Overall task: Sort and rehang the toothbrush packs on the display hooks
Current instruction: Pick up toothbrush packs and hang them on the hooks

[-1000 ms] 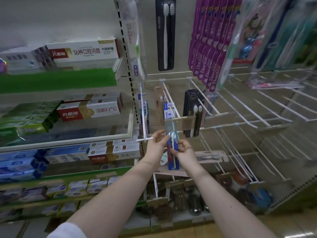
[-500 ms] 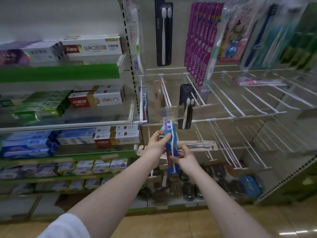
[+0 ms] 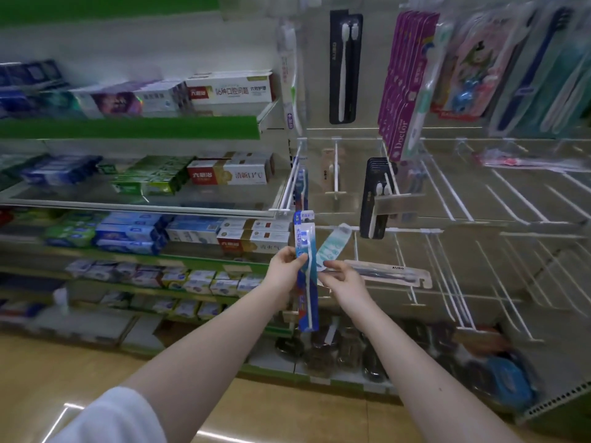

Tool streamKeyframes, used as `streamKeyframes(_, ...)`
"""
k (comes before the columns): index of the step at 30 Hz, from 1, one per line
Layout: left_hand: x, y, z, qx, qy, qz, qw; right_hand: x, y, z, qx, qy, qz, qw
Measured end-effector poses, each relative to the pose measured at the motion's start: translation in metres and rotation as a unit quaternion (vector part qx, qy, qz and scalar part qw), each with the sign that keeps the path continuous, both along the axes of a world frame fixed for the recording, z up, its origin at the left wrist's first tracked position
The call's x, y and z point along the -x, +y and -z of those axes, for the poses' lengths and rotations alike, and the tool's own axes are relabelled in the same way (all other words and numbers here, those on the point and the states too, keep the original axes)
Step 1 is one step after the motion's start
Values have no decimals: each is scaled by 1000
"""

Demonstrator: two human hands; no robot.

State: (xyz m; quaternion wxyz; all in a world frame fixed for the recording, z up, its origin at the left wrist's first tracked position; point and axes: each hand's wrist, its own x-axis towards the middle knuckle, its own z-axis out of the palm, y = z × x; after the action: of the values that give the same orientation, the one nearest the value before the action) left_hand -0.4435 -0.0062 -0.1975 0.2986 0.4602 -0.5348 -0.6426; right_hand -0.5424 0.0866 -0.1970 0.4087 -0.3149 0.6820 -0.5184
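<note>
Left hand: The left hand (image 3: pixel 285 266) grips a long, flat blue toothbrush pack (image 3: pixel 306 282) near its middle, thumb in front and fingers behind.
Right hand: The right hand (image 3: pixel 343 281) is just beside it. Its fingers pinch the bottom end of a pale green toothbrush pack (image 3: pixel 332 247) that leans up and to the right.
Grey pack: A flat grey toothbrush pack (image 3: pixel 387 272) lies sideways, sticking out past the right hand. I cannot tell if the hand holds it or if it rests on the wires.
Where the blue pack is: It is out in front of the rack, in the air, on no hook yet.
How it stands: Its long way runs up and down. The top end with the hang hole points up.
The hook: A white wire hook (image 3: pixel 289 190) pokes out toward the person. More blue packs (image 3: pixel 300 187) of the same kind hang on it.
The thing that matters: The hook's front tip is just above and a bit left of the blue pack's top. The two are near but not touching.
Nearer hand: The left hand is closer to that hook.
Next move, I think: Lift the pack a little and slide its hole onto the tip.
Watch out: The hole is small and the pack is bendy, so it may miss the tip.
Nearby: Black toothbrush packs (image 3: pixel 372 199) hang to the right. Toothpaste boxes (image 3: pixel 230 91) sit on shelves to the left.
</note>
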Motion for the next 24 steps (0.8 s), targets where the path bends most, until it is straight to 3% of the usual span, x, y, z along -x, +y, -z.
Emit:
streamKeyframes(10,-43,-39,7,23,-84,-20,996,-20,-50,-12,22,-27,3,999)
streamKeyframes(15,-56,-74,3,64,-68,-14,996,-32,-86,-15,14,-36,41,998)
streamKeyframes(24,-44,-128,-8,124,-35,91,988,-46,-139,-16,67,-68,102,990)
